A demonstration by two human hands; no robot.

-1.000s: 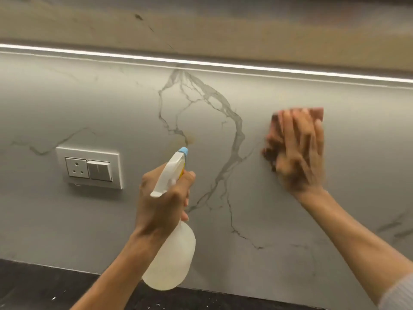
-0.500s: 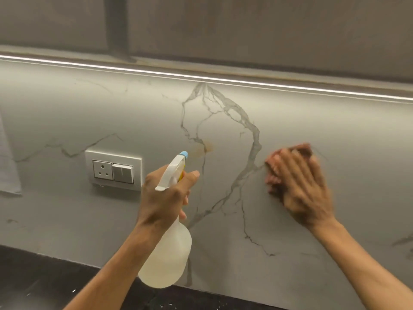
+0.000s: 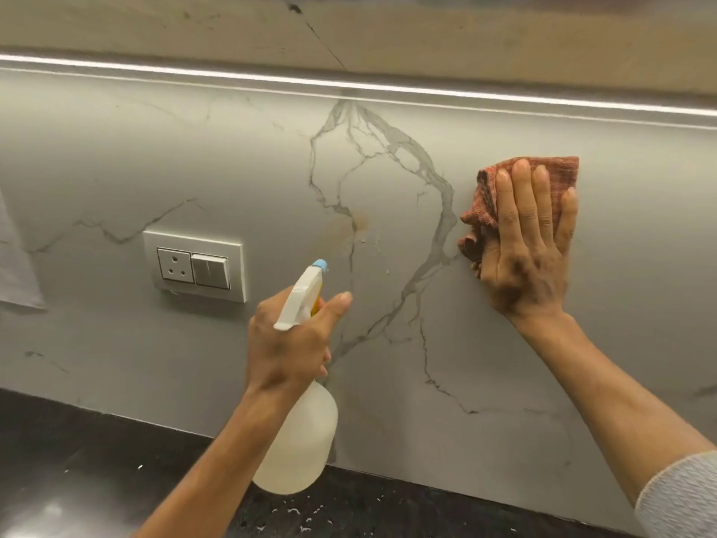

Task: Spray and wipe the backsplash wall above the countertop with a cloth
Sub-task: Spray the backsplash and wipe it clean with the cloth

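Note:
The grey marble backsplash point(image 3: 116, 157) with dark veins fills the view. My right hand point(image 3: 523, 250) presses a reddish-brown cloth point(image 3: 558, 170) flat against the wall at the right, fingers spread and pointing up. My left hand point(image 3: 287, 347) grips the neck of a translucent spray bottle point(image 3: 298, 444) with a white head and blue nozzle, aimed at the wall. A brownish stain point(image 3: 349, 227) with a few droplets sits on the wall just above the nozzle, left of the cloth.
A white socket and switch plate point(image 3: 196, 264) is set in the wall at the left. A light strip point(image 3: 349, 85) runs under the upper cabinet. The black speckled countertop point(image 3: 77, 460) lies below. A pale sheet hangs at the far left edge point(image 3: 15, 266).
My right hand moved the cloth down the wall and then back up. The left hand kept the bottle aimed at the same spot. The view shifted up and back down.

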